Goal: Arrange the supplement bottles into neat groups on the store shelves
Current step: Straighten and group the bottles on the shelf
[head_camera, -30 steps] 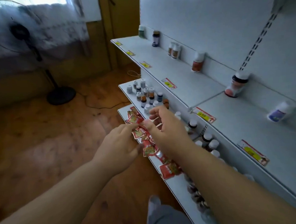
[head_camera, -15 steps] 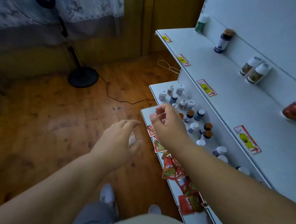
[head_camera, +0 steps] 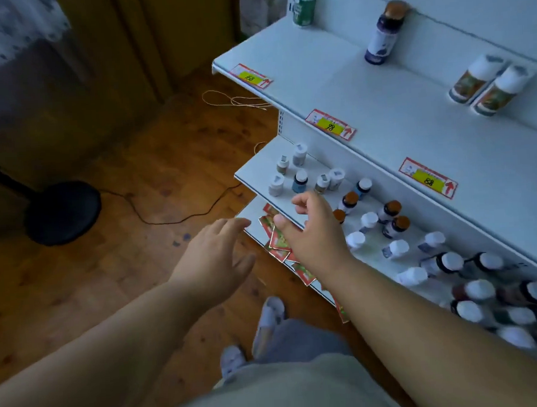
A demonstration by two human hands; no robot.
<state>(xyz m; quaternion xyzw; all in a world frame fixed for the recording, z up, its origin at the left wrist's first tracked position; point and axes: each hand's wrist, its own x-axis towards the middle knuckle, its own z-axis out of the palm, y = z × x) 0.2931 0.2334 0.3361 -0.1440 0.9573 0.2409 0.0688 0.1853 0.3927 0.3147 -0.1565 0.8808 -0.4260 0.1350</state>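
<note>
Several small supplement bottles stand scattered on the white middle shelf [head_camera: 253,176], among them a white-capped one [head_camera: 276,185], a blue one [head_camera: 299,181] and brown-capped ones [head_camera: 349,201]. My right hand [head_camera: 315,232] hovers over that shelf's front edge, fingers spread, holding nothing. My left hand [head_camera: 215,257] is open beside it, out over the floor left of the shelves. The top shelf [head_camera: 397,125] carries a green-labelled bottle [head_camera: 304,4], a dark purple bottle [head_camera: 383,34] and two white-capped bottles lying together [head_camera: 485,86].
Red sachets [head_camera: 278,241] lie along the lowest shelf's edge under my right hand. Price tags [head_camera: 331,124] line the top shelf front. A fan base [head_camera: 63,211] with its cable sits on the wooden floor at left. My socked feet [head_camera: 267,320] stand close to the shelving.
The view has swung down and right, bringing the shelves closer. Both hands let go of the red sachets, then spread open; the right hand has shifted up to the middle shelf's edge.
</note>
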